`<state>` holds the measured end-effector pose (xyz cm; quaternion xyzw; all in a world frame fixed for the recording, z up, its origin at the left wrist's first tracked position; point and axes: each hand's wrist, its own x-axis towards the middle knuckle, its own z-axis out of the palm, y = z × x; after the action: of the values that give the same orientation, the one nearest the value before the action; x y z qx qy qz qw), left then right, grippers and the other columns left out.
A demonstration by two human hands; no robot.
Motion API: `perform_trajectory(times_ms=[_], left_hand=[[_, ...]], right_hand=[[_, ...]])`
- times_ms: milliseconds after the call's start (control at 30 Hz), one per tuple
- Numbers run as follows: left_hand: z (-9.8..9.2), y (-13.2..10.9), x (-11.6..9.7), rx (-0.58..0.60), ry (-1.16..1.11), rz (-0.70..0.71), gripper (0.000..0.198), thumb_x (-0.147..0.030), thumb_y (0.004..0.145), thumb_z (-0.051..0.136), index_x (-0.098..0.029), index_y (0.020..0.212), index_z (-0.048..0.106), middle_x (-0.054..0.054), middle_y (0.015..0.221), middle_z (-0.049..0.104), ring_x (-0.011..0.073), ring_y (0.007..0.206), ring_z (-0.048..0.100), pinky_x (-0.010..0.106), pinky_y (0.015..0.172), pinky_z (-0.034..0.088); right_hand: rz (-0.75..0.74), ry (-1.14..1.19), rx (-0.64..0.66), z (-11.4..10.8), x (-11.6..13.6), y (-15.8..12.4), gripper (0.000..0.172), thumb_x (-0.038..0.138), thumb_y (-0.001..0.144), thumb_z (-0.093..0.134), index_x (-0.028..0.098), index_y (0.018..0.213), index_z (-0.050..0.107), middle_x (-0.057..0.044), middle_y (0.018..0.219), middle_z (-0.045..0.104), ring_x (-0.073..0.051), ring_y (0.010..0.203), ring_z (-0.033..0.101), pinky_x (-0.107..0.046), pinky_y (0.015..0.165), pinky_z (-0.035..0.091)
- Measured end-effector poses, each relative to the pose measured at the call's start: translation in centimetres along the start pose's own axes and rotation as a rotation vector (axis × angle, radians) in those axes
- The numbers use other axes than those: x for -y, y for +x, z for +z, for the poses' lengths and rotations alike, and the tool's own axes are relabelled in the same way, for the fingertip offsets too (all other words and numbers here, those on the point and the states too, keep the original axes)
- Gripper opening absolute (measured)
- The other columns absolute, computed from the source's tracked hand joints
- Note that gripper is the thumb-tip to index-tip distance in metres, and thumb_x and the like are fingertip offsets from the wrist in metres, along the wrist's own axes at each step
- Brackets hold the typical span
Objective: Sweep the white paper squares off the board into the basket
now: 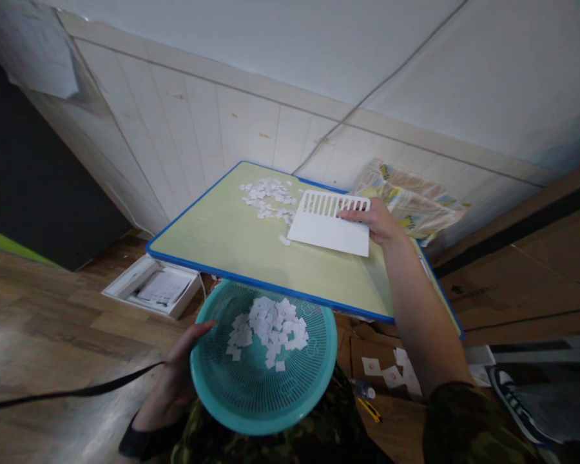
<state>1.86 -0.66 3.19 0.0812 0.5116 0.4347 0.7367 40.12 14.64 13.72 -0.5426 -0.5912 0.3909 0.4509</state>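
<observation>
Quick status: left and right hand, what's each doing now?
Left hand: closed on the rim of the teal basket.
Right hand: holding the white slotted board flat on the table.

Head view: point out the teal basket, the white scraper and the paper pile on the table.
teal basket (pixel 251 403): head view, bare mesh near its front rim.
white scraper (pixel 326 231): head view, plain middle of its blade.
paper pile (pixel 267 196): head view, centre of the heap.

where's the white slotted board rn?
Head view, right of centre: the white slotted board sits on the blue-edged table, held at its far right corner by the right hand, beside the paper scraps.
</observation>
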Motion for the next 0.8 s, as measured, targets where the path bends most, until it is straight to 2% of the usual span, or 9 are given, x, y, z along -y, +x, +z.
perform_trajectory(times_ms=[167,400,567,667,800], left_hand=[[0.0,0.0,0.0,-0.007,0.014,-0.022,0.008,-0.016,0.073,0.066,-0.017,0.069,0.072,0.007,0.06,0.076,0.0304,0.064,0.074,0.035,0.053,0.062],[-0.1,0.0,0.0,0.01,0.004,0.019,0.006,-0.013,0.072,0.067,-0.015,0.068,0.072,0.006,0.057,0.075,0.029,0.061,0.074,0.033,0.051,0.061],[-0.4,0.2,0.2,0.004,0.01,0.014,0.007,-0.015,0.073,0.068,-0.014,0.067,0.072,0.006,0.059,0.075,0.024,0.048,0.069,0.032,0.049,0.06],[-0.3,0.2,0.2,0.012,0.014,0.009,0.009,-0.015,0.074,0.067,-0.014,0.067,0.072,0.006,0.059,0.075,0.0239,0.049,0.07,0.033,0.05,0.06],[0.0,0.1,0.0,0.013,-0.01,0.009,0.011,-0.014,0.073,0.067,-0.016,0.062,0.071,0.004,0.054,0.074,0.0224,0.046,0.069,0.029,0.046,0.059]], right_hand=[[0.021,-0.042,0.083,-0.1,0.2,-0.2,0.037,0.037,0.053,0.085,0.015,0.08,0.073,-0.007,0.08,0.074,-0.019,0.061,0.064,-0.027,0.052,0.046],[0.032,-0.051,0.097,-0.8,0.3,-0.2,0.036,0.037,0.054,0.084,0.014,0.079,0.073,-0.007,0.076,0.073,-0.018,0.058,0.063,-0.027,0.051,0.044],[0.011,-0.054,0.018,-1.6,0.0,0.0,0.041,0.038,0.052,0.085,0.015,0.084,0.074,-0.009,0.086,0.074,-0.023,0.063,0.066,-0.032,0.055,0.049],[0.009,-0.039,0.018,-1.2,0.0,-0.1,0.04,0.038,0.052,0.085,0.016,0.083,0.074,-0.009,0.085,0.074,-0.023,0.063,0.066,-0.033,0.056,0.049],[0.008,-0.052,0.115,0.0,0.5,-0.4,0.036,0.038,0.056,0.084,0.015,0.08,0.073,-0.007,0.078,0.073,-0.019,0.061,0.063,-0.029,0.053,0.045]])
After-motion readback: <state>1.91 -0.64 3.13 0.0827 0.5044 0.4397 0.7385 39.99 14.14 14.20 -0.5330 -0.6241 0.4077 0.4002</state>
